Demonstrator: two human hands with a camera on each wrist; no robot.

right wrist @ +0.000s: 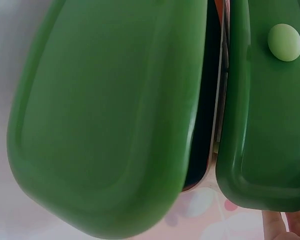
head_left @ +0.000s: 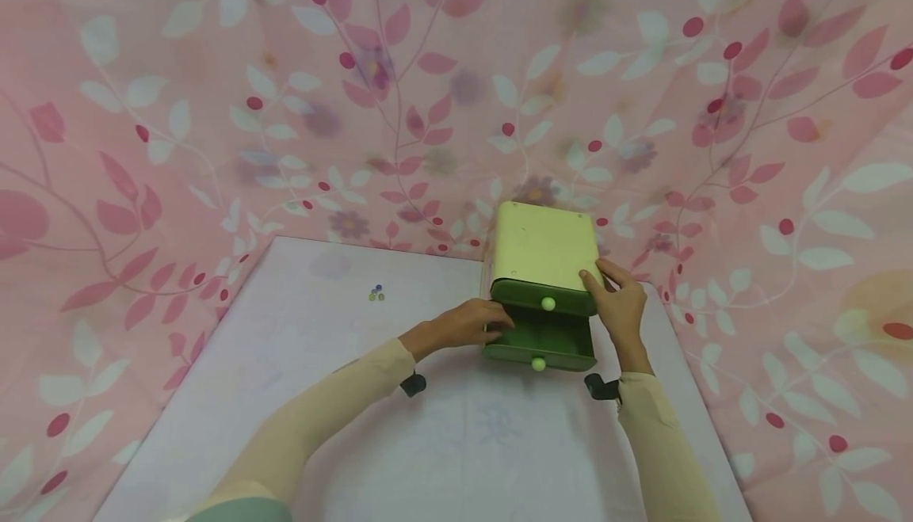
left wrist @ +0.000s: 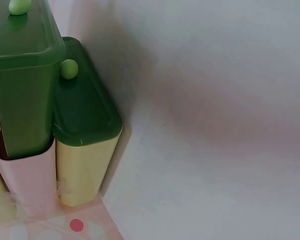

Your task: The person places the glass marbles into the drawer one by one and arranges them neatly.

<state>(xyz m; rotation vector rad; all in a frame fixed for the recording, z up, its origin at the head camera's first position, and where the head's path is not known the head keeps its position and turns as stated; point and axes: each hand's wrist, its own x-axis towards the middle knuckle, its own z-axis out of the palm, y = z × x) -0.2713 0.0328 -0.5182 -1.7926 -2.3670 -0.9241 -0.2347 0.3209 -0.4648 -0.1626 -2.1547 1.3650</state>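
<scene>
While the beads (head_left: 376,293) sit off on the left of the white table (head_left: 285,395), the left hand (head_left: 467,324) has its fingers curled onto the left side of the pulled-out bottom drawer (head_left: 542,344). That drawer sticks out toward the person, knob (head_left: 538,363) facing them, so its long side runs front to back. It belongs to a little yellow drawer box (head_left: 542,249) at the table's far edge. Right hand (head_left: 620,304) rests on the box's right corner, fingers fairly straight.
</scene>
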